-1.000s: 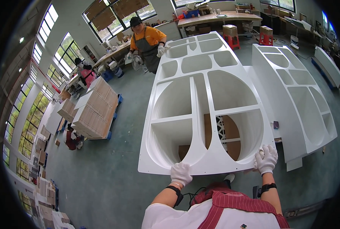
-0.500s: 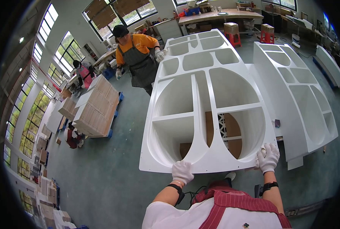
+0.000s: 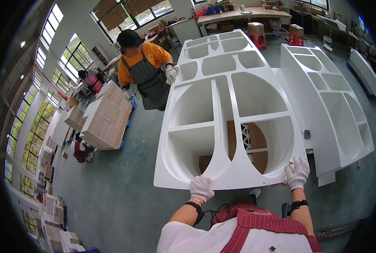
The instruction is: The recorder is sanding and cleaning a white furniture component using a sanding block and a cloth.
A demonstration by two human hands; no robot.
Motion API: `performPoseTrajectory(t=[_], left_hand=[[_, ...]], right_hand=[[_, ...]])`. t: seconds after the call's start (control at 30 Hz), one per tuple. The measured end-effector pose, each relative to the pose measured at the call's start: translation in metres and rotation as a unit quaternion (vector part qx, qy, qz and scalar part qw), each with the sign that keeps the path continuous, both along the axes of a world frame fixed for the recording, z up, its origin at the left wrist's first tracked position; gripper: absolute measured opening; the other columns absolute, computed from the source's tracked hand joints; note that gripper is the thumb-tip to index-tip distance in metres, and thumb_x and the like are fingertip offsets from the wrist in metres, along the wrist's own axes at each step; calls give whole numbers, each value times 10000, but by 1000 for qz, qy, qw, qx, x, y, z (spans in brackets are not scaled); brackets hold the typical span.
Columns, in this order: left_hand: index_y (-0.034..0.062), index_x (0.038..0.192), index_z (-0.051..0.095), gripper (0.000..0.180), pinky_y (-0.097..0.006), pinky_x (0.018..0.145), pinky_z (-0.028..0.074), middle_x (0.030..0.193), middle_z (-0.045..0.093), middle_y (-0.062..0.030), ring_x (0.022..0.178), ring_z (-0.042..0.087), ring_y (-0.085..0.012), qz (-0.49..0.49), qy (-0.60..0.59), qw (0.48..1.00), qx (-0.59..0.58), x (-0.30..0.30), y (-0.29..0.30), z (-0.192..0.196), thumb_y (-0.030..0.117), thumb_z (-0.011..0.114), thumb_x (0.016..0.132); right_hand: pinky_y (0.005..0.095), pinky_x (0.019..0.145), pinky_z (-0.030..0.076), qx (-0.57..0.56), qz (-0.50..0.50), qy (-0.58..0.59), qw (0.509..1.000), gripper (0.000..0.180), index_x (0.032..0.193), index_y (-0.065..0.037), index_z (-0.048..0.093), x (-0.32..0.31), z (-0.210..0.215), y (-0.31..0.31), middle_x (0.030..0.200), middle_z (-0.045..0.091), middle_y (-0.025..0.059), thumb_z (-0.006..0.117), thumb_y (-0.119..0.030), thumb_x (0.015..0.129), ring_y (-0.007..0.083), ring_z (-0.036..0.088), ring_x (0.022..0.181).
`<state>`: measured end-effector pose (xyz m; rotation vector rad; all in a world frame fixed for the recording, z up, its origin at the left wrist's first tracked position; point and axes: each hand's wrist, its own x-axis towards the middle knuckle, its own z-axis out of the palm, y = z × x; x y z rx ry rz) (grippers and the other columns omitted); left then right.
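Observation:
A large white cabinet with several rounded compartments stretches away in front of me. My left hand, in a white glove, is closed over the middle of its near edge. At the near right corner my right hand, gloved too, grips the rim with its fingers curled. Both thumbs are partly hidden. Brown board and a white latticed piece show through the openings at the bottom of the lower compartments.
A co-worker in an orange shirt and dark apron stands along the cabinet's left side, one gloved hand on its edge. A second white cabinet lies to the right. Stacked boards sit on a blue pallet at left; a workbench stands behind.
The co-worker has come nearer along the left side, and their hand has shifted along the cabinet's edge. The cabinet has barely shifted in view; both my hands keep their places on it.

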<state>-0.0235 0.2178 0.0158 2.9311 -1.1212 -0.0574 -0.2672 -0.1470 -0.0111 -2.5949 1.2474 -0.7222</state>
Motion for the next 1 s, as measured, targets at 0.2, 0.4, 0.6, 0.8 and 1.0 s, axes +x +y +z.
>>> performPoseTrajectory(t=[0.2, 0.4, 0.6, 0.8, 1.0], left_hand=[[119, 946, 718, 262, -484, 812, 527, 970, 711, -159, 927, 689, -370, 1, 5, 1000, 0, 0, 1, -3, 273, 712, 735], [119, 948, 720, 251, -486, 812, 529, 971, 712, -158, 926, 690, -372, -2, 1, 1000, 1, -1, 0, 0, 272, 705, 750], [119, 959, 721, 249, -489, 814, 530, 974, 714, -158, 933, 692, -371, 0, 5, 1000, 10, -1, 0, 2, 276, 699, 768], [117, 957, 712, 276, -484, 826, 522, 978, 711, -157, 943, 689, -371, 3, 5, 1000, 1, -1, 0, 0, 262, 710, 722], [112, 905, 709, 235, -496, 789, 528, 932, 711, -163, 885, 690, -384, -8, -4, 1000, -28, 0, 1, -1, 255, 711, 719]], right_hand=[[523, 1166, 369, 5, -6, -7, 1000, 523, 1262, -171, 703, 1, -1, 0, 1394, 580, 141, 821, -376, 796, 390, 509, 1340], [521, 1159, 375, -2, -3, -7, 1000, 526, 1260, -172, 701, 0, -2, -1, 1388, 581, 140, 825, -378, 792, 391, 510, 1338], [517, 1162, 375, 1, -5, -1, 1000, 530, 1269, -174, 700, 0, -2, -1, 1395, 580, 141, 820, -379, 796, 389, 508, 1341], [519, 1163, 375, 4, -7, 0, 1000, 534, 1274, -168, 703, 1, -1, 0, 1402, 580, 145, 818, -381, 798, 390, 507, 1343], [519, 1146, 386, -3, -4, -7, 1000, 499, 1270, -145, 706, 1, 2, 2, 1396, 599, 170, 798, -365, 832, 404, 523, 1328]])
